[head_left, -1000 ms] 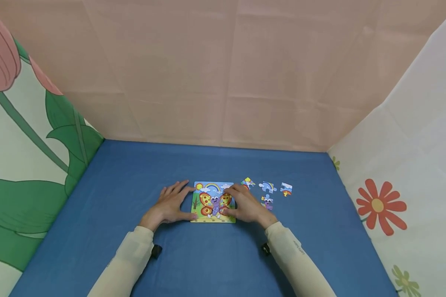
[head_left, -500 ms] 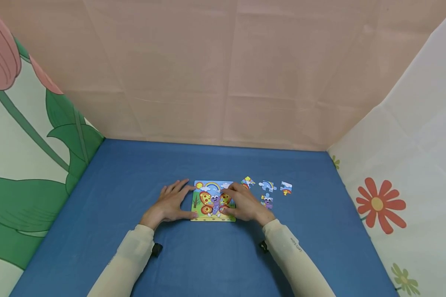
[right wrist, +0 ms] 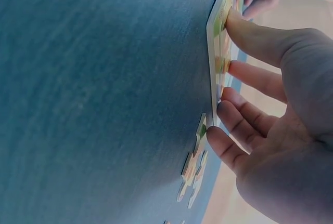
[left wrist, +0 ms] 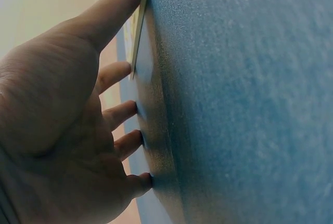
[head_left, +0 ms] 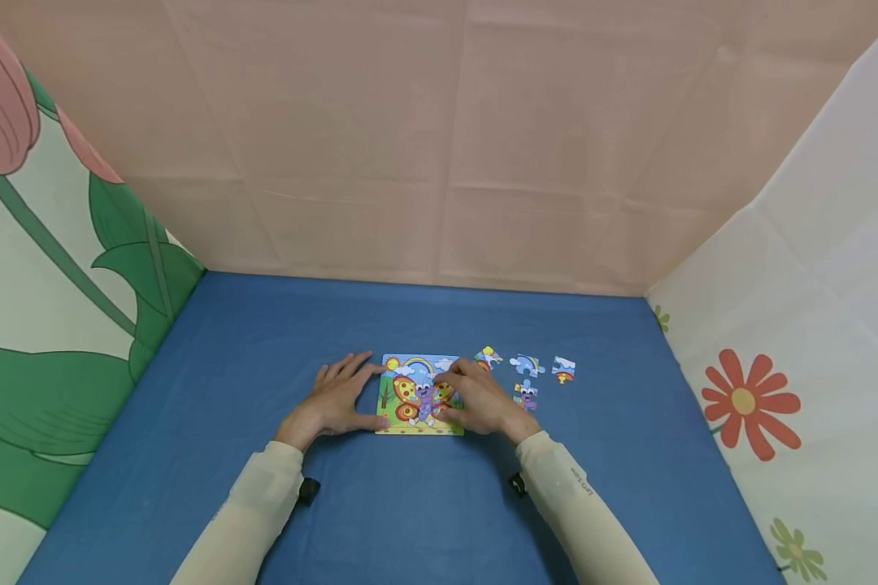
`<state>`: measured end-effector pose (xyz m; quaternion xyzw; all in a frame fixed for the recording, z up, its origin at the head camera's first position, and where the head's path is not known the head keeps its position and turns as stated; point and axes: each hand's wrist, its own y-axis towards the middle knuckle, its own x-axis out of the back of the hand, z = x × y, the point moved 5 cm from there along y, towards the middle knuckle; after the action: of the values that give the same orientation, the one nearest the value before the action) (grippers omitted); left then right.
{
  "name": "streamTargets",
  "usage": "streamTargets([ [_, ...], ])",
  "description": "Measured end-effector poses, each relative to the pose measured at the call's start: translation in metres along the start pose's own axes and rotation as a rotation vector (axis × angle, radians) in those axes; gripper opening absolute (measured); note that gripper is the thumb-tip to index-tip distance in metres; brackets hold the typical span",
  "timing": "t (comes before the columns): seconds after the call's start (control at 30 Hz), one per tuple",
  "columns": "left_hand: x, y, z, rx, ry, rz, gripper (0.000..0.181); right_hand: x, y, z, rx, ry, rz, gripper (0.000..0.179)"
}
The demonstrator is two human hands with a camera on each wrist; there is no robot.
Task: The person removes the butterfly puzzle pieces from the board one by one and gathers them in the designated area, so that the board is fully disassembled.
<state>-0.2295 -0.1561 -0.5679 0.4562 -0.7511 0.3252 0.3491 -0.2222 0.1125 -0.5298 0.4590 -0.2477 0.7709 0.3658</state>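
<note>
Smooth blue cloth covers the counter, which carries everything here; nearest, two cream sleeves reach across it. Ahead of them, the left hand is spread wide, thumb on the near left corner of a flat, nearly square puzzle board printed with a bright butterfly, index finger touching the same side farther up. Opposite, the right hand rests thumb and index finger well apart on the board's right part, other fingers loosely bent; no piece shows between them, though the hand hides much of that side. That board lies flat on the cloth between the two hands. Pressing harder from the right than the left answers could skid it, since it rests on bare cloth, and uneven pressure at one edge might tip up whatever is seated on its hidden side. Just beyond the right hand lie loose cut pieces: a purple-faced jigsaw piece, then a red-and-yellow jigsaw piece, a rainbow jigsaw piece and a blue-and-white jigsaw piece. From the right wrist, the little finger sits so near one of them that a careless sweep would probably scatter it or turn it round. Behind rises a pinkish-beige cloth backdrop, too far off to interfere.
</note>
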Motion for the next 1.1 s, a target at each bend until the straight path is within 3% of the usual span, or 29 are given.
streamTargets([
  [0.57,0.0,-0.001,0.002,0.009,-0.002,0.004,0.107,0.0,-0.001,0.002,-0.016,0.062,-0.038,0.054],
  [0.77,0.004,-0.004,-0.006,0.011,0.004,0.015,0.107,0.0,0.0,0.001,-0.025,0.075,-0.049,0.054],
  [1.1,0.003,-0.003,-0.005,0.006,0.001,0.014,0.106,0.003,-0.001,0.002,-0.016,0.115,-0.11,0.042],
])
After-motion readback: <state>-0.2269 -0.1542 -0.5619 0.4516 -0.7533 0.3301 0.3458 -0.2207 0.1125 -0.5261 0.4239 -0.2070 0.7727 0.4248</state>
